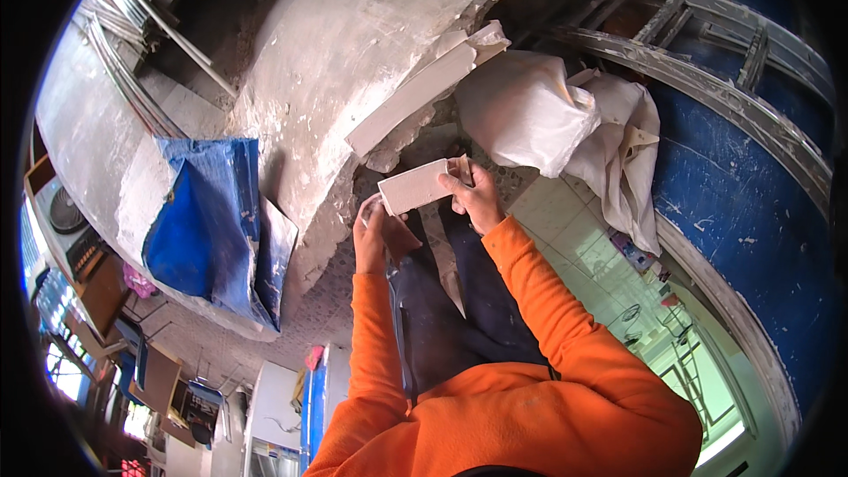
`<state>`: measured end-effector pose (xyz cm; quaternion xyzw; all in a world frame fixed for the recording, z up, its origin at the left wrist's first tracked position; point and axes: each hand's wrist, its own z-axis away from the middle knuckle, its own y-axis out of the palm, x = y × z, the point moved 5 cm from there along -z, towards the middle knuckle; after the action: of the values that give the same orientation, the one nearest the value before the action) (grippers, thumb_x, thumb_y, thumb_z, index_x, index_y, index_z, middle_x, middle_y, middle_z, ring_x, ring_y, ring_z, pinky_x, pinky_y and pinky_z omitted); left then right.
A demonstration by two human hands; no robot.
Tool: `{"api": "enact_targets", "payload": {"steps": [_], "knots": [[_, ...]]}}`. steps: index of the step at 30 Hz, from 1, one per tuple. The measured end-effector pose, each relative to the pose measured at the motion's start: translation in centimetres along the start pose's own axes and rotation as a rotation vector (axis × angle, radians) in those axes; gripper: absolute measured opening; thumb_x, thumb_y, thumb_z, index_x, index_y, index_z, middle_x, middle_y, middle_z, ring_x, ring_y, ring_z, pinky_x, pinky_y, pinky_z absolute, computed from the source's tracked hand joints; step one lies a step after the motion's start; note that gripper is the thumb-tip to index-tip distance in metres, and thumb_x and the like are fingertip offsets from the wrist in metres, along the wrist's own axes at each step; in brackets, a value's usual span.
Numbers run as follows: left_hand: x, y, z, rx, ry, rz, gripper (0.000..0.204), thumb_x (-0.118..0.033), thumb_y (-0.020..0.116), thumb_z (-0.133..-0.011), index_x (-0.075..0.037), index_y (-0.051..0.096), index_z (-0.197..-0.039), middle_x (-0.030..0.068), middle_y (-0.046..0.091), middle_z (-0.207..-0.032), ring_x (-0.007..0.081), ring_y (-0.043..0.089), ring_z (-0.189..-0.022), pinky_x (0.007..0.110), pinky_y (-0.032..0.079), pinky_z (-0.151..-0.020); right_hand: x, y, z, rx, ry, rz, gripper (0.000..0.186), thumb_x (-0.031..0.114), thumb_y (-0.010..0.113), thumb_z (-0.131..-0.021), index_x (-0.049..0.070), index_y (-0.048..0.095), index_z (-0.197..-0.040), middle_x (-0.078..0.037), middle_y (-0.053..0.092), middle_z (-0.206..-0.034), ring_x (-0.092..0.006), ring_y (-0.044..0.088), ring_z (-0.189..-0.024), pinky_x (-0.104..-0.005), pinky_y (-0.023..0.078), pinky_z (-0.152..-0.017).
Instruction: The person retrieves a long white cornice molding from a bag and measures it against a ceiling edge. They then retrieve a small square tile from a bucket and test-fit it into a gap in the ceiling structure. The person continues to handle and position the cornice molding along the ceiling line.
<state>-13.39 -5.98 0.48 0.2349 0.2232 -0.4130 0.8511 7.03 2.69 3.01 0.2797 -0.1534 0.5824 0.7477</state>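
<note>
In front of my legs I hold a pale beige rectangular piece (413, 187), flat and thin like an offcut of board or tile. My right hand (477, 199) pinches its right end, thumb on the upper face. At its left end my left hand (371, 228) grips the lower corner with curled fingers. A reddish-brown flap (402, 240) hangs just beside the left fingers; what it is and whether they hold it I cannot make out. Beyond my hands a long pale board strip (415, 93) leans along the broken edge of the concrete.
White sacks (530, 110) bulge ahead to the right, near a dusty metal ladder (689, 62) and a blue panel (733, 221). To the left, a torn blue bag (208, 230) rests on the plaster-smeared concrete slab (353, 18). Long pipes (124, 79) lie farther left.
</note>
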Motion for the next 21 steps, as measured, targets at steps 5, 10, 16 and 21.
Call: {"api": "enact_targets", "payload": {"steps": [5, 10, 16, 21], "knots": [[0.7, -0.1, -0.3, 0.113, 0.086, -0.21, 0.026, -0.015, 0.061, -0.097, -0.002, 0.058, -0.119, 0.0051, 0.063, -0.1, 0.0121, 0.061, -0.082, 0.026, 0.054, -0.073, -0.9, -1.1, 0.1, -0.037, 0.039, -0.121, 0.02, 0.015, 0.076, -0.089, 0.011, 0.061, -0.099, 0.007, 0.053, -0.076, -0.0003, 0.039, -0.053, -0.0199, 0.032, -0.043], [-0.6, 3.5, 0.5, 0.123, 0.033, -0.129, 0.037, -0.031, 0.065, -0.097, -0.002, 0.059, -0.119, 0.0045, 0.064, -0.097, 0.0099, 0.06, -0.074, 0.023, 0.051, -0.063, -2.4, -0.1, 0.6, 0.083, 0.176, -0.256, 0.022, 0.017, 0.078, -0.087, 0.014, 0.057, -0.094, 0.007, 0.051, -0.074, -0.0005, 0.038, -0.049, -0.0202, 0.029, -0.04], [-1.9, 5.5, -0.8, 0.025, 0.09, -0.076, 0.042, -0.025, 0.064, -0.095, -0.004, 0.052, -0.129, 0.0135, 0.069, -0.123, 0.011, 0.065, -0.081, 0.022, 0.052, -0.06, -3.3, -1.1, -1.2, 0.012, 0.161, -0.032, 0.028, 0.026, 0.08, -0.087, 0.015, 0.054, -0.082, 0.005, 0.052, -0.068, -0.0018, 0.041, -0.048, -0.0208, 0.028, -0.037], [-2.0, 2.0, 0.1, -0.063, 0.103, 0.026, 0.074, -0.025, 0.058, -0.094, -0.008, 0.023, -0.157, 0.0181, 0.067, -0.128, 0.0128, 0.065, -0.08, 0.022, 0.05, -0.056, 2.0, -5.0, -11.2, -0.228, -0.066, 0.056, 0.039, 0.037, 0.084, -0.082, 0.013, 0.053, -0.08, 0.002, 0.056, -0.067, -0.0046, 0.048, -0.052, -0.0209, 0.035, -0.041]]}}
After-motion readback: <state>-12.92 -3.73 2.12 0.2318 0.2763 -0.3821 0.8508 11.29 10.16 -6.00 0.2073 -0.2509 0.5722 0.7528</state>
